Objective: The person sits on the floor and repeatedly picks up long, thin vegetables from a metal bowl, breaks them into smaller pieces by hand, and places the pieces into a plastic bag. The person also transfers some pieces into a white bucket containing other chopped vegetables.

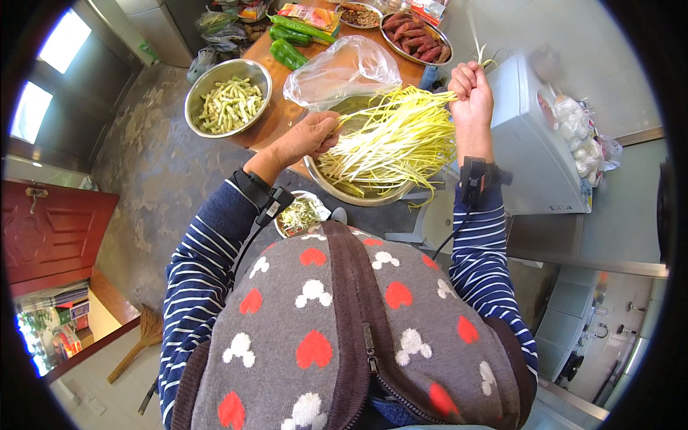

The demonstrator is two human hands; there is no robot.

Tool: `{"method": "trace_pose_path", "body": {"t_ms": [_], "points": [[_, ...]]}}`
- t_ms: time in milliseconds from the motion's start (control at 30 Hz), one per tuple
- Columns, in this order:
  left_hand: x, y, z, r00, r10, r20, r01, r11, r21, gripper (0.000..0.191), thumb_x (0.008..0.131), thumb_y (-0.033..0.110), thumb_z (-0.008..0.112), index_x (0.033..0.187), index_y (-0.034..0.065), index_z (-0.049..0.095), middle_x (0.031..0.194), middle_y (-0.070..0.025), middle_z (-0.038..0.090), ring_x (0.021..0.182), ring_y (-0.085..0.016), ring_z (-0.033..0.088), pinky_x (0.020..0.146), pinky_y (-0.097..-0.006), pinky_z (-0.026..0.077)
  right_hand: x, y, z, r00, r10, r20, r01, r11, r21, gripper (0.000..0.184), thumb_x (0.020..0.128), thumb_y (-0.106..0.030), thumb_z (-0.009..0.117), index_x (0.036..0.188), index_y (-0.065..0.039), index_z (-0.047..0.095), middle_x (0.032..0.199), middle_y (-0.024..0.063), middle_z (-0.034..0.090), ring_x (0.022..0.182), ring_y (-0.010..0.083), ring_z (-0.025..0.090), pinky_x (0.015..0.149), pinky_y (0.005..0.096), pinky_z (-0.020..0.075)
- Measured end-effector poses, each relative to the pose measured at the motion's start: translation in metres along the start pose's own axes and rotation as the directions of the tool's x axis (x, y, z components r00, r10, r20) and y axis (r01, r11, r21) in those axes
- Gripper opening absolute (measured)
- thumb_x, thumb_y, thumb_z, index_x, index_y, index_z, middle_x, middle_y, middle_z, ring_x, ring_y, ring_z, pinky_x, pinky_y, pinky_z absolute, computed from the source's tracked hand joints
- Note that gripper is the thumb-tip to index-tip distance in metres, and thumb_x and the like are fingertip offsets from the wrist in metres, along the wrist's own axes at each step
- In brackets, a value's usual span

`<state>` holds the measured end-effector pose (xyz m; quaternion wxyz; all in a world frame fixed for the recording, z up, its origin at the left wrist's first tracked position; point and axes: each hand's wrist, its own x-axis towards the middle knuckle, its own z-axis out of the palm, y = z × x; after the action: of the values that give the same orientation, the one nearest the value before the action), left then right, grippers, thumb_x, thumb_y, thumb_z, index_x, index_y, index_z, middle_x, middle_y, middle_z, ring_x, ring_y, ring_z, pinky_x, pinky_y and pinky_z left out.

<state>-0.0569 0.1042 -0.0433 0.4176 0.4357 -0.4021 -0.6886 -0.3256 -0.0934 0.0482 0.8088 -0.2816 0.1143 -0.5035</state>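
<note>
Long yellow garlic chives point(392, 142) lie heaped across a wide metal basin point(371, 201) in front of me, some strands hanging over its rim. My left hand point(312, 134) pinches a few chive strands at the left side of the heap. Raised above the basin's right side, my right hand point(471, 91) is closed around chive stems, with pale ends sticking up past the fingers. Some strands stretch between the heap and each fist. A clear plastic bag point(344, 72) lies crumpled just behind the basin.
A steel bowl of cut green beans point(231, 105) stands at the table's left edge. Green peppers point(290, 40) and a bowl of sweet potatoes point(416, 37) are farther back. Below sits a bin of vegetable scraps point(301, 212). A white appliance point(537, 134) stands right; a stool point(435, 220) is under the basin's right side.
</note>
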Motion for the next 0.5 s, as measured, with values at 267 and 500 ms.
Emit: {"method": "trace_pose_path", "body": {"t_ms": [267, 500], "points": [[-0.013, -0.032, -0.037, 0.922, 0.152, -0.356, -0.022, 0.94, 0.342, 0.028, 0.101, 0.022, 0.041, 0.08, 0.0092, 0.054, 0.063, 0.0039, 0.043, 0.054, -0.005, 0.041, 0.046, -0.0223, 0.03, -0.007, -0.032, -0.006, 0.979, -0.201, -0.034, 0.203, 0.977, 0.064, 0.022, 0.104, -0.014, 0.044, 0.085, -0.005, 0.049, 0.064, -0.0035, 0.029, 0.049, 0.0069, 0.022, 0.039, 0.0233, 0.0167], [-0.01, 0.011, -0.008, 0.971, 0.217, -0.103, -0.234, 0.954, -0.187, 0.031, 0.103, 0.013, 0.036, 0.118, 0.001, 0.06, 0.072, 0.0072, 0.038, 0.055, -0.003, 0.029, 0.048, -0.0185, 0.023, -0.005, -0.033, 0.009, 0.985, -0.171, -0.03, 0.169, 0.984, -0.058, 0.02, 0.103, -0.014, 0.045, 0.086, -0.006, 0.051, 0.065, -0.0036, 0.032, 0.051, 0.0065, 0.024, 0.041, 0.0225, 0.0199]]}}
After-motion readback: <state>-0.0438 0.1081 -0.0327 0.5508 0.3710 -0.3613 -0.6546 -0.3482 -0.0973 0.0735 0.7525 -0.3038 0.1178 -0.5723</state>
